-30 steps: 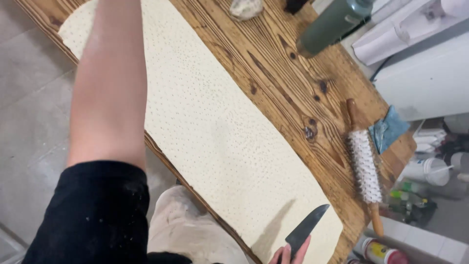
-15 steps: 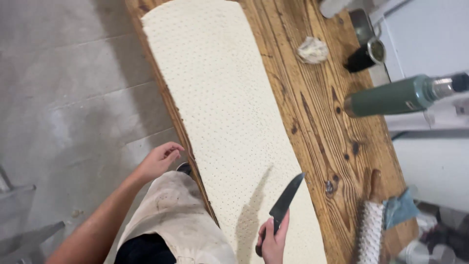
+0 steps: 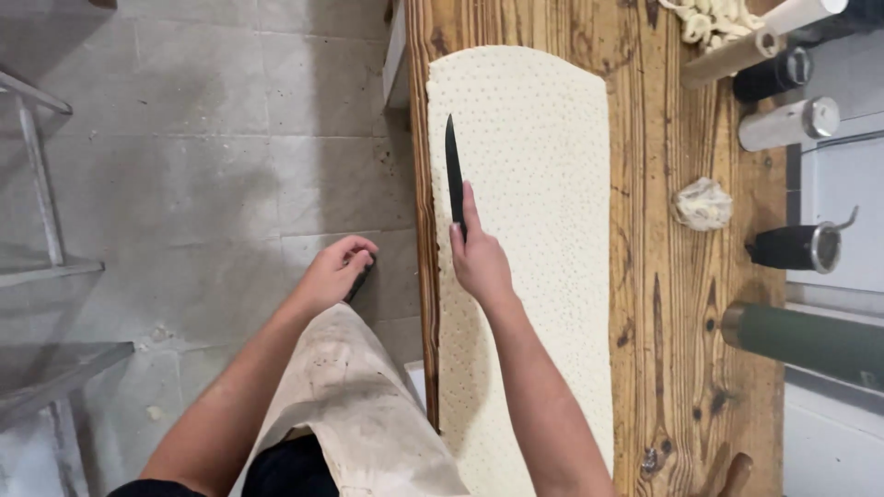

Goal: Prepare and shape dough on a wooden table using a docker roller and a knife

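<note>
Gripped in the right hand [image 3: 479, 262]: a black knife [image 3: 453, 175], handle buried in the fist, index finger laid along the spine, blade pointing away over the near-left strip of the dotted dough sheet [image 3: 543, 184]. Hard to tell whether the tip touched the dough. Left hand [image 3: 336, 271] loosely curled off the tabletop [image 3: 681, 304] edge, over the floor [image 3: 230, 166], beside the pale apron [image 3: 359, 405]; something dark under its fingers, too hidden to name. Near end of the sheet cut off by the frame and partly covered by the right forearm. At the right edge, only partly seen: a dark green flask [image 3: 810, 340], a black cup [image 3: 792, 247], a crumpled dough scrap [image 3: 703, 202]. Against half a second before: knife carried from the sheet's near end far up along its left side; left hand barely shifted.
</note>
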